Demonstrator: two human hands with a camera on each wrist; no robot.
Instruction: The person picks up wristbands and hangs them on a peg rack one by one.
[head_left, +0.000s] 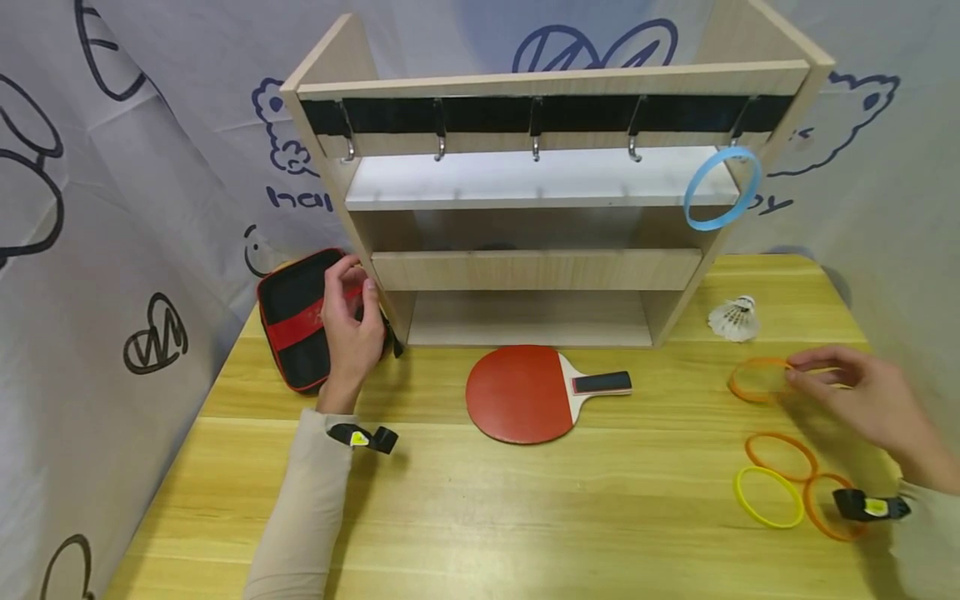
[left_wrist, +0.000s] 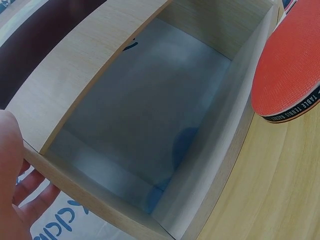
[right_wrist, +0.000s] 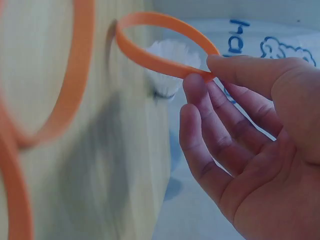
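My right hand [head_left: 870, 400] pinches an orange ring [right_wrist: 150, 61] between thumb and fingertips, low over the table at the right. The ring's far side tips down toward the wood in the right wrist view. At the left, my left hand [head_left: 351, 329] grips the side panel of a wooden rack [head_left: 536, 271]; its fingers reach behind the panel in the left wrist view. A light blue ring [head_left: 708, 226] hangs from the rack's rightmost hook. Nearer me on the right, two more orange rings [head_left: 808, 504] and a yellow ring [head_left: 738, 492] lie close together.
A red table tennis paddle [head_left: 521, 396] lies before the rack, handle to the right. Against the rack's left side rests a black and red zip case [head_left: 296, 325], partly behind my left hand. A white shuttlecock [head_left: 735, 319] sits beyond the held ring. Printed cloth hangs around the table.
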